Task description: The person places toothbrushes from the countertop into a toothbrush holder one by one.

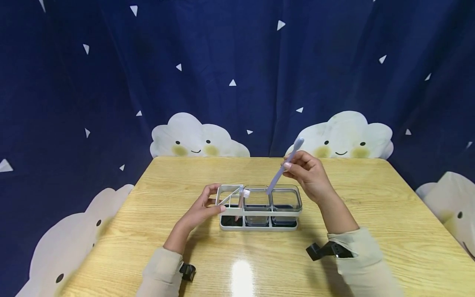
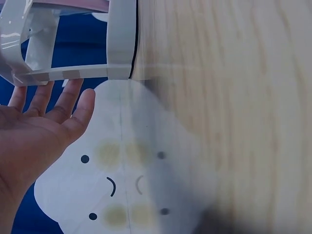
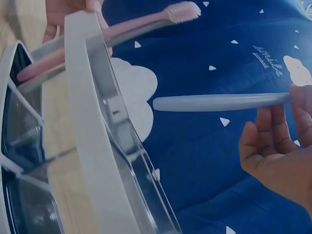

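A white toothbrush holder (image 1: pixel 259 213) stands on the table with two clear glass cups, one in the middle (image 1: pixel 257 220) and one on the right (image 1: pixel 285 199). My left hand (image 1: pixel 200 211) holds its left end, thumb at the front rail and fingers behind. A pink toothbrush (image 3: pixel 139 24) leans in the left compartment, bristles up. Between thumb and fingers, my right hand (image 1: pixel 311 176) pinches a pale purple toothbrush (image 1: pixel 278 178), slanted with its wider end up. Its lower tip overlaps the cup rims in the head view; the right wrist view shows that tip apart from the holder.
The light wood table (image 1: pixel 371 206) extends to both sides of the holder. A dark blue curtain (image 1: pixel 237 49) with white triangles and clouds hangs behind it. Black wrist devices sit at the left cuff (image 1: pixel 187 272) and the right cuff (image 1: pixel 330 250).
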Tool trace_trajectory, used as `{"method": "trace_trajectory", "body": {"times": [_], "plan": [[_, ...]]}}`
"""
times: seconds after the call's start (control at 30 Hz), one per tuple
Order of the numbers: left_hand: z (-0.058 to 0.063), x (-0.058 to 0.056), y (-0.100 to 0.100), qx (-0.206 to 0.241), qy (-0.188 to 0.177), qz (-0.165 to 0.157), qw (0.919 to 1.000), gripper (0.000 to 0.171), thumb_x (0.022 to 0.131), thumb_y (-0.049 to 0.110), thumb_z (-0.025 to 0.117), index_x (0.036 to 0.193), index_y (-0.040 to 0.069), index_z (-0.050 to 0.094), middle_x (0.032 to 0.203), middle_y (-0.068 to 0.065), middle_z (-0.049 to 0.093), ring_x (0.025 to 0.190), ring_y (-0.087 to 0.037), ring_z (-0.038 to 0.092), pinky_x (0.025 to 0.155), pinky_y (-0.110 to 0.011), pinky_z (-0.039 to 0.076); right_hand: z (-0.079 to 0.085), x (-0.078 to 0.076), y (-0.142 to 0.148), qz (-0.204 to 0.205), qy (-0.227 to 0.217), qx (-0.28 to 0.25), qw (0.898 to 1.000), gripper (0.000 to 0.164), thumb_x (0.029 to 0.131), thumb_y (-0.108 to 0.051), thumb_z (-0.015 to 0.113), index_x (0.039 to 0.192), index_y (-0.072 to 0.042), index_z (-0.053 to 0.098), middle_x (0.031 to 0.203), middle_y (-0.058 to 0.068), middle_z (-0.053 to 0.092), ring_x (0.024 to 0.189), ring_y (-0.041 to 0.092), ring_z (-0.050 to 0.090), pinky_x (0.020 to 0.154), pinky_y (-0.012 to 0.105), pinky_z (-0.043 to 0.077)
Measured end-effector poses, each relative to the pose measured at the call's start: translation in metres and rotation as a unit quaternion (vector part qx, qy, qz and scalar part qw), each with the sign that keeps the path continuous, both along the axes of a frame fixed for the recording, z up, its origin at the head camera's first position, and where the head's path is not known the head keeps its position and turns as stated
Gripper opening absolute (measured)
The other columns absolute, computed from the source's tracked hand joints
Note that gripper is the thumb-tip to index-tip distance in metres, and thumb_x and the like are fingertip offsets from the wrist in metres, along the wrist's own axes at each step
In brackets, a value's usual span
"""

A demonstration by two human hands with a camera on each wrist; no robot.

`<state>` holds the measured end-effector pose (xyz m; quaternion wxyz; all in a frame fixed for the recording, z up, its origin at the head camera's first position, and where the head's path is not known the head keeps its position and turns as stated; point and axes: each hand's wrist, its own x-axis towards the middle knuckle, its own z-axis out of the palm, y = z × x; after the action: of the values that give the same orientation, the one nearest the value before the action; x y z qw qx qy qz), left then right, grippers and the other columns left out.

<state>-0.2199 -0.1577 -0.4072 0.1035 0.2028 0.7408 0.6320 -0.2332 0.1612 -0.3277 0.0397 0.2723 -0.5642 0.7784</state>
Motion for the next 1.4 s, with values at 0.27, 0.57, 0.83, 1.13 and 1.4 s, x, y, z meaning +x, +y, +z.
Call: {"method": "trace_trajectory", "body": {"times": [0.27,0.57,0.83,1.13,1.4], "plan": [[-0.002,0.001,0.002,0.005,-0.004,0.0,1.0,0.066,0.085,0.004,0.063,0.14,0.004,0.026,0.133,-0.021,0.032,0.11,-0.038,0.044,0.083,-0.038,0.045,-0.001,-0.001,-0.019,-0.018,-0.024,-0.002,1.0,0.022,0.088,0.008,0.055,0.093,-0.011,0.064,0.088,0.003,0.061,0.079,0.015,0.06,0.074,0.031,0.052],[0.001,0.0,0.003,0.0,-0.01,0.004,0.9999,0.067,0.084,0.003,0.063,0.139,0.002,0.026,0.135,-0.029,0.028,0.11,-0.04,0.043,0.083,-0.038,0.045,0.0,-0.006,-0.041,-0.019,-0.026,-0.005,0.999,0.023,0.087,0.008,0.055,0.088,-0.013,0.063,0.089,0.002,0.06,0.078,0.013,0.056,0.072,0.028,0.05],[0.0,-0.002,0.001,-0.012,-0.013,-0.007,0.9998,0.068,0.085,0.002,0.063,0.141,0.003,0.025,0.136,-0.028,0.028,0.112,-0.041,0.042,0.083,-0.038,0.046,-0.006,-0.013,-0.057,-0.013,-0.032,0.007,0.999,0.016,0.087,0.003,0.059,0.087,-0.012,0.062,0.09,0.004,0.059,0.079,0.014,0.055,0.071,0.029,0.05],[-0.022,-0.014,-0.006,-0.02,-0.003,-0.012,0.9997,0.071,0.085,0.013,0.067,0.144,0.02,0.027,0.138,-0.022,0.029,0.111,-0.039,0.045,0.082,-0.041,0.046,-0.02,-0.019,-0.073,-0.001,-0.053,0.042,0.998,0.007,0.087,0.0,0.06,0.09,-0.006,0.061,0.085,0.007,0.056,0.076,0.016,0.053,0.067,0.029,0.05],[-0.022,-0.016,-0.008,-0.034,0.003,-0.008,0.9994,0.072,0.085,0.02,0.069,0.145,0.026,0.029,0.137,-0.018,0.031,0.112,-0.039,0.044,0.082,-0.043,0.046,-0.034,-0.023,-0.084,-0.001,-0.076,0.08,0.994,0.019,0.087,-0.002,0.061,0.099,0.011,0.055,0.086,0.006,0.056,0.076,0.015,0.054,0.067,0.032,0.05]]}}
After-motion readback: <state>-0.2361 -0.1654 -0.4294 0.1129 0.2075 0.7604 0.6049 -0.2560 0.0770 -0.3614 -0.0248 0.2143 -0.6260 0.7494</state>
